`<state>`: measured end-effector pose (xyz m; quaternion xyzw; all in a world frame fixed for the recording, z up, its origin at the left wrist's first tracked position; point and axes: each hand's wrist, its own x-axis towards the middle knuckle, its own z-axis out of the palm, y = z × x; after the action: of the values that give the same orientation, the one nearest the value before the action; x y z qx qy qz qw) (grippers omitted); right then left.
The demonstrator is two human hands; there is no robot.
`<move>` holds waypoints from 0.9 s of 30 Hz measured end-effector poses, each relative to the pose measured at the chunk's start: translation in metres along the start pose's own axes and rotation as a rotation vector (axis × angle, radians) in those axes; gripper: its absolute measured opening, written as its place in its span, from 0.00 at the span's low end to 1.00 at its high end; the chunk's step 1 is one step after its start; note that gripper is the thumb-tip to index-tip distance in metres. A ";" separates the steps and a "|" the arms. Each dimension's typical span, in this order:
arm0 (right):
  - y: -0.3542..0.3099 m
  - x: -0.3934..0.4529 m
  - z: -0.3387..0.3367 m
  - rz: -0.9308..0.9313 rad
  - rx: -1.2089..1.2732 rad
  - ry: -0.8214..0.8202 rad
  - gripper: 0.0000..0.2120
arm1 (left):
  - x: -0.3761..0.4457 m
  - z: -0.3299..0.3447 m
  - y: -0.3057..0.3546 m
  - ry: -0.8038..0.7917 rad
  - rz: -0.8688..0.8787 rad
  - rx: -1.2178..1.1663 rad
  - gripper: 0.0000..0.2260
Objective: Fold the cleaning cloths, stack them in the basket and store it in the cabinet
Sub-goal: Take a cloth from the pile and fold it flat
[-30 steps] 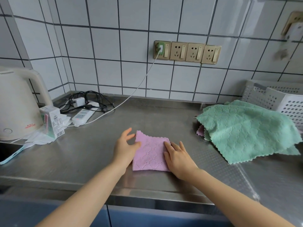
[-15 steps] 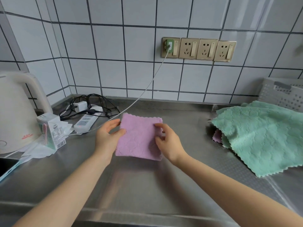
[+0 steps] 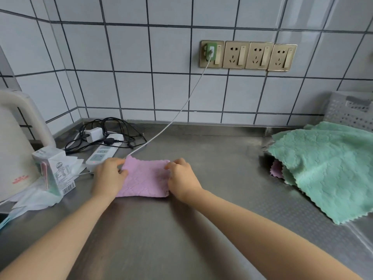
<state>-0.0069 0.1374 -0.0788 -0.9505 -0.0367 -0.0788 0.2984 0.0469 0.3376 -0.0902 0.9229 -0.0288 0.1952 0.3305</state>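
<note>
A: Left edge of frame, what is recorded?
B: A white kettle [image 3: 14,146] is seen at far left, a small carton [image 3: 53,170] just beside it on crumpled white paper [image 3: 38,199]. Behind, a power strip [image 3: 102,153] with tangled black cables [image 3: 113,131] is noted on the steel counter [image 3: 201,229].

A: Centre?
B: A folded pink cloth [image 3: 144,179] is laid flat on the counter, centre of frame. Its left edge is pinched by the left hand [image 3: 110,177], fingers curled at the upper left corner; its right edge is gripped by the right hand [image 3: 181,179], fingers curled at the upper right corner. A white cord [image 3: 181,110] is run from a green charger [image 3: 211,50] in the wall sockets [image 3: 248,55] down to the counter behind the cloth.

A: Right side?
B: Green cloths [image 3: 327,166] are heaped at right, a pink cloth edge [image 3: 277,170] showing beneath. A white perforated basket [image 3: 349,110] is partly visible behind them, at the right edge
</note>
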 end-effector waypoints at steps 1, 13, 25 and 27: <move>0.003 -0.002 -0.004 -0.025 -0.026 0.004 0.20 | 0.001 -0.001 0.001 0.009 0.033 0.070 0.16; 0.087 -0.078 -0.129 -0.097 -0.265 0.113 0.15 | -0.052 0.026 0.137 -0.055 0.319 0.046 0.12; 0.225 -0.198 -0.207 0.241 -0.518 0.108 0.22 | -0.140 0.140 0.299 -0.418 0.822 0.032 0.15; 0.241 -0.206 -0.206 0.256 -0.569 0.136 0.23 | -0.150 0.150 0.316 -0.508 0.939 0.110 0.19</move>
<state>-0.2082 -0.1826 -0.0826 -0.9853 0.1265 -0.1111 0.0298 -0.0979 -0.0132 -0.0640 0.8448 -0.5075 0.0938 0.1412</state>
